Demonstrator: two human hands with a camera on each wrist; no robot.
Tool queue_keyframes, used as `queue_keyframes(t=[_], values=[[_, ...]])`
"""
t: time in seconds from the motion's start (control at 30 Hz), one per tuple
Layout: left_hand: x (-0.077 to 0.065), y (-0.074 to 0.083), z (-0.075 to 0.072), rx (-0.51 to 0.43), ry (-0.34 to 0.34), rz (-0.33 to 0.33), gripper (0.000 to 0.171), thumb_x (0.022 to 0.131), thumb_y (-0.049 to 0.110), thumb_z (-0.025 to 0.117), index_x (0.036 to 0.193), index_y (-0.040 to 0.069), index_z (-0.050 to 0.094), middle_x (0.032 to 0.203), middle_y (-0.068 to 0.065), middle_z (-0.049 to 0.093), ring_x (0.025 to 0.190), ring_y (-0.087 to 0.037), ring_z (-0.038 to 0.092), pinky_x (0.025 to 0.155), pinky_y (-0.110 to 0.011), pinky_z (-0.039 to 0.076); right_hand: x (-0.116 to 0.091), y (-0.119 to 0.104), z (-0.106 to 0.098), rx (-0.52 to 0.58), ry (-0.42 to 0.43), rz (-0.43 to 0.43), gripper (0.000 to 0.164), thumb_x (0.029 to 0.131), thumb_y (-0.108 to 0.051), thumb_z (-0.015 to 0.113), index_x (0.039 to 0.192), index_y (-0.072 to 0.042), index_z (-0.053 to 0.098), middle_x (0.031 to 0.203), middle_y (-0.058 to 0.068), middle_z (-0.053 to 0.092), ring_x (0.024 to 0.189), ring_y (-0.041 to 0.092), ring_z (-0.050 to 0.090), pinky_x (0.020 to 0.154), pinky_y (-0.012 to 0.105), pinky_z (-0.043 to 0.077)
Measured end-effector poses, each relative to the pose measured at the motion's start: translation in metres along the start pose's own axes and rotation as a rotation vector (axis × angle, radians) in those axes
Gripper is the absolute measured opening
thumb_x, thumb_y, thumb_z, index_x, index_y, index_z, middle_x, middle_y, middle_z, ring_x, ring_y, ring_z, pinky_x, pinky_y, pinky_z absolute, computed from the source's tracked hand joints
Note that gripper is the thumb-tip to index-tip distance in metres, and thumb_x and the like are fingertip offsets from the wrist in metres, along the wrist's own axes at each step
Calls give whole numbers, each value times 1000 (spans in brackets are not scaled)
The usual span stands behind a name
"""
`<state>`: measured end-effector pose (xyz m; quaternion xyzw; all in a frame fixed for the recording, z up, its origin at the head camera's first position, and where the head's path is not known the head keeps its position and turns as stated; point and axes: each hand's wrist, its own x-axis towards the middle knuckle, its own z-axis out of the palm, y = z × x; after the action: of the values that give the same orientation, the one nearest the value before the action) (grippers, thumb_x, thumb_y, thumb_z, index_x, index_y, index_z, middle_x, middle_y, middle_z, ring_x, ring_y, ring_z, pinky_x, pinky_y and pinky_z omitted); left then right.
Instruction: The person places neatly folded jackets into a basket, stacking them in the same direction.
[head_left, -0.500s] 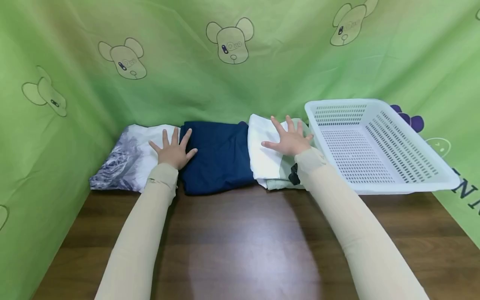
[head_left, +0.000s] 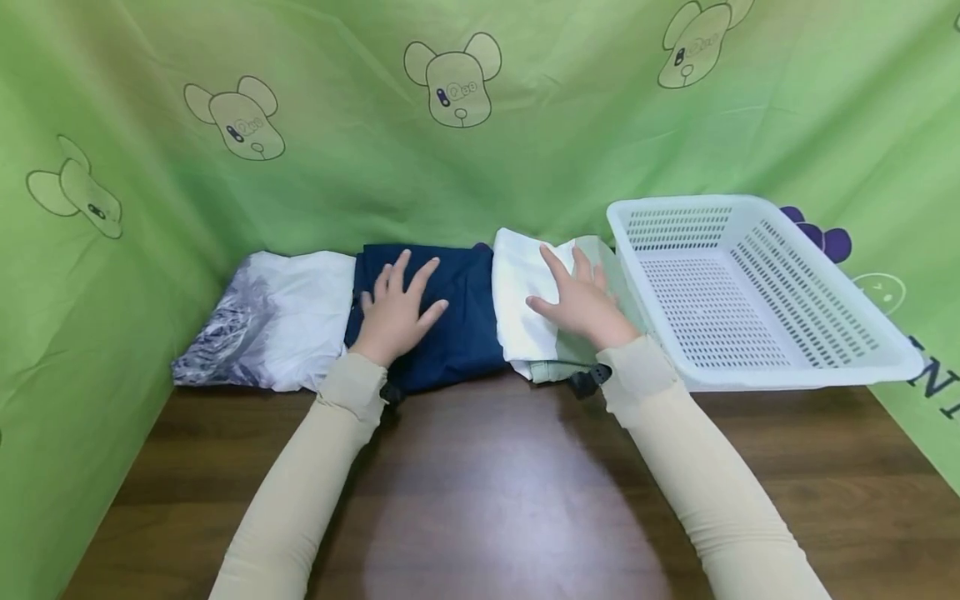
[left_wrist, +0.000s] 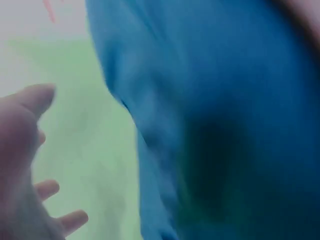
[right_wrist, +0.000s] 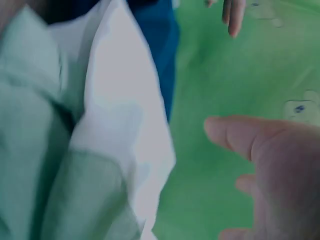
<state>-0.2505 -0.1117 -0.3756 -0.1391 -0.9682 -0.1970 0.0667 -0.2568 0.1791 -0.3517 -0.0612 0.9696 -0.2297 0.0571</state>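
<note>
Three folded cloth bundles lie in a row along the back of the table. The left one is white and grey patterned cloth (head_left: 300,308), the middle one navy cloth (head_left: 465,333), the right one white and pale green cloth (head_left: 521,292). My left hand (head_left: 393,321), fingers spread, is over the left part of the navy cloth. My right hand (head_left: 585,304) is over the white and pale green cloth with its fingers apart. Neither hand holds anything. The left wrist view shows the navy cloth, blurred, beside the thumb and fingers.
A white plastic basket (head_left: 810,377) with slotted walls stands right of the cloths, with nothing in it. Green fabric (head_left: 540,167) with bear-head prints hangs behind and at both sides. The brown wooden table (head_left: 487,500) extends toward me.
My left hand has moved right, from between the patterned cloth and the navy cloth to over the navy cloth. The right hand has shifted slightly. The cloths and basket have stayed in place.
</note>
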Motion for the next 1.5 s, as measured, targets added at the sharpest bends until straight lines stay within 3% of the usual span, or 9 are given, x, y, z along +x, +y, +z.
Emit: queue_keyframes(t=[0.2, 0.33, 0.43, 0.57, 0.63, 0.9, 1.03, 1.3, 1.5], values=[[-8, 39, 6, -312, 166, 128, 56, 104, 27, 56, 155, 12, 38, 160, -20, 27, 144, -39, 33, 109, -55, 40, -25, -1, 1, 84, 52, 15, 83, 99, -37, 58, 164, -16, 11, 163, 33, -1, 147, 57, 3, 110, 74, 22], [-12, 60, 15, -447, 183, 156, 53, 103, 19, 56, 152, 7, 40, 155, -19, 35, 140, -32, 39, 111, -48, 38, -39, -2, 1, 123, 59, 59, 80, 99, -34, 57, 162, -9, 14, 160, 36, 7, 143, 62, 13, 110, 72, 24], [-14, 74, 22, -595, 129, 102, 54, 101, 16, 56, 152, 8, 40, 152, -18, 38, 136, -31, 45, 107, -47, 44, -45, -2, 0, 133, 58, 86, 78, 100, -34, 55, 161, -5, 16, 158, 39, 11, 139, 64, 20, 110, 72, 26], [-15, 91, 29, -864, -15, -46, 55, 102, 17, 55, 154, 13, 37, 154, -16, 37, 137, -33, 47, 105, -50, 46, -50, 2, -2, 123, 50, 123, 78, 100, -34, 54, 160, -3, 16, 155, 42, 15, 136, 65, 25, 108, 72, 28], [-14, 97, 33, -927, -71, -110, 56, 102, 18, 55, 154, 14, 34, 156, -16, 34, 139, -35, 44, 107, -52, 44, -51, 4, -2, 115, 46, 142, 79, 100, -36, 54, 161, -3, 15, 154, 43, 16, 133, 67, 27, 106, 72, 30], [-10, 106, 46, -765, -212, -185, 68, 100, 25, 57, 159, 11, 24, 160, -24, 24, 145, -36, 33, 113, -54, 35, -47, 12, 5, 99, 4, 239, 80, 99, -41, 51, 162, -7, 14, 155, 44, 9, 128, 71, 25, 97, 79, 31], [-8, 108, 50, -747, -239, -208, 70, 100, 26, 57, 159, 10, 22, 159, -25, 25, 144, -36, 33, 114, -53, 33, -42, 17, 8, 64, 13, 283, 81, 96, -38, 51, 162, -8, 14, 152, 45, 16, 121, 72, 31, 91, 81, 33], [-2, 100, 63, -906, -319, -255, 68, 102, 24, 55, 159, 11, 21, 164, -21, 23, 147, -30, 32, 116, -47, 33, -37, 28, 8, 23, 30, 308, 86, 95, -37, 51, 160, 1, 10, 144, 50, 28, 121, 74, 33, 98, 79, 29], [2, 89, 69, -1008, -310, -264, 66, 101, 26, 54, 158, 14, 23, 162, -21, 23, 144, -30, 34, 115, -47, 34, -35, 35, 9, 10, 9, 281, 87, 98, -38, 47, 156, 13, 5, 139, 52, 35, 124, 71, 35, 104, 73, 30]])
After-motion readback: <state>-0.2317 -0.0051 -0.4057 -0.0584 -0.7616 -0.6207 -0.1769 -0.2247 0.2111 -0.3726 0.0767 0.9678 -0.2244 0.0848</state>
